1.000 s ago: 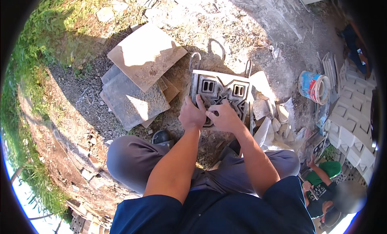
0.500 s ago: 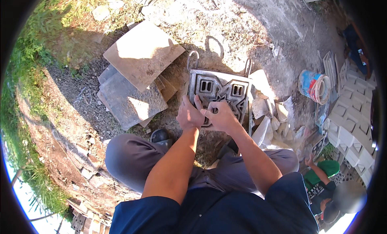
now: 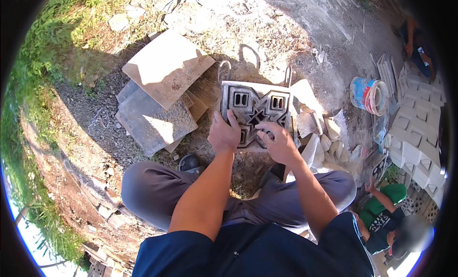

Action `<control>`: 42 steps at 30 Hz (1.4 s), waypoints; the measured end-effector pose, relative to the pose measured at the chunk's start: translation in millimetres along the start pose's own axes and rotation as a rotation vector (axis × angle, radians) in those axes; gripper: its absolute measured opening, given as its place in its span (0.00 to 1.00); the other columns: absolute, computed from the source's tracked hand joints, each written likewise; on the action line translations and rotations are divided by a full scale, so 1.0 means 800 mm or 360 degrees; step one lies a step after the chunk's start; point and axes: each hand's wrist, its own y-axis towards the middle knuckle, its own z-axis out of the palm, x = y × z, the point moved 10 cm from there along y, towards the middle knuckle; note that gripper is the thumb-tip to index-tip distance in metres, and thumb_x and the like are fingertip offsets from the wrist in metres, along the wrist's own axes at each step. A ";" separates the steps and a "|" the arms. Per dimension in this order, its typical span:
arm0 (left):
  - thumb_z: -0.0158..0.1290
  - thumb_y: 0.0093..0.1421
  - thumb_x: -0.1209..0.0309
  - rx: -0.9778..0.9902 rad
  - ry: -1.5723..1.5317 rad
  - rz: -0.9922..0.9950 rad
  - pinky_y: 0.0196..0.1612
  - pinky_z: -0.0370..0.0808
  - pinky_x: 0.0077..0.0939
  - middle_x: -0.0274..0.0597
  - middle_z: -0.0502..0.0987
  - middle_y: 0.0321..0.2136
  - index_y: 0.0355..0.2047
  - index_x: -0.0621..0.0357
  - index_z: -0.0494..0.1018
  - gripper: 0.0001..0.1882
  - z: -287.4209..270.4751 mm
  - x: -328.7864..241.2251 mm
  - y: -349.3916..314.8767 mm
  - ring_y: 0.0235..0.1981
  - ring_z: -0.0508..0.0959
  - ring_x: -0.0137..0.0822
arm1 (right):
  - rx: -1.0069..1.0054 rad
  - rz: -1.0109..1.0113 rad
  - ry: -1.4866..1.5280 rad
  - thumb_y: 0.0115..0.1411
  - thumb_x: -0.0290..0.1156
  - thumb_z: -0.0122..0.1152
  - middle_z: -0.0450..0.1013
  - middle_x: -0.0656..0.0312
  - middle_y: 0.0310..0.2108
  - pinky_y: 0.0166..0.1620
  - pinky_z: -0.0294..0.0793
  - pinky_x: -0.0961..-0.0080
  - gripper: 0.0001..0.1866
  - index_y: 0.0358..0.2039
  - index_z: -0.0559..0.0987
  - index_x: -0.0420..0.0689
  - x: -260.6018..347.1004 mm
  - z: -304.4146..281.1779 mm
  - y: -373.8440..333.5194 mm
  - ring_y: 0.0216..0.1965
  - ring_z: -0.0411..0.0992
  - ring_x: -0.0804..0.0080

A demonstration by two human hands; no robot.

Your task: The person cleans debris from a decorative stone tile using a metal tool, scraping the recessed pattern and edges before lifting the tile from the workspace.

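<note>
A grey, square block mould [image 3: 257, 84] lies on the ground between my bent knees. It has a raised star pattern, small rectangular openings near its far corners and two loop handles at its far edge. My left hand [image 3: 225, 133] rests at the mould's left edge, fingers stretched and thumb raised apart from them. Over the lower right part of the pattern is my right hand [image 3: 281, 142], its fingers loosely bent and apart. I see nothing held in either hand. The hands hide parts of the mould's near half.
Flat square boards [image 3: 167, 69] are stacked at the left. Crumpled pale sacks or paper [image 3: 329, 148] lie right of the mould. Farther right are a blue-and-red bucket [image 3: 367, 96] and stacked pale blocks [image 3: 415, 129]. A person [image 3: 386, 210] sits at lower right, another at far right.
My right hand has drawn to the right, away from my left hand, and its fingers have spread. My left hand stays at the mould's left edge. The view has shifted slightly.
</note>
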 end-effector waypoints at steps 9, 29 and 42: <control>0.37 0.70 0.47 -0.0017 0.0045 0.0003 0.45 0.74 0.58 0.64 0.79 0.39 0.47 0.65 0.69 0.29 0.001 0.000 -0.002 0.42 0.79 0.65 | -0.0322 0.0107 -0.0264 0.59 0.29 0.63 0.79 0.47 0.36 0.48 0.75 0.62 0.13 0.43 0.82 0.37 -0.052 -0.035 -0.043 0.41 0.78 0.51; 0.37 0.70 0.48 -0.0065 0.0119 -0.0048 0.46 0.74 0.56 0.63 0.80 0.41 0.49 0.66 0.70 0.30 0.002 0.001 -0.006 0.43 0.79 0.62 | -0.0129 0.0669 0.0621 0.69 0.37 0.54 0.78 0.44 0.35 0.34 0.80 0.70 0.24 0.57 0.68 0.32 -0.093 0.032 -0.050 0.25 0.80 0.68; 0.36 0.70 0.47 -0.0059 0.0137 -0.0085 0.47 0.74 0.57 0.64 0.80 0.40 0.52 0.65 0.69 0.31 -0.001 -0.001 -0.006 0.44 0.79 0.63 | 0.0057 0.0755 0.1317 0.69 0.37 0.56 0.71 0.52 0.42 0.36 0.81 0.71 0.19 0.52 0.67 0.37 -0.067 0.068 -0.033 0.33 0.78 0.67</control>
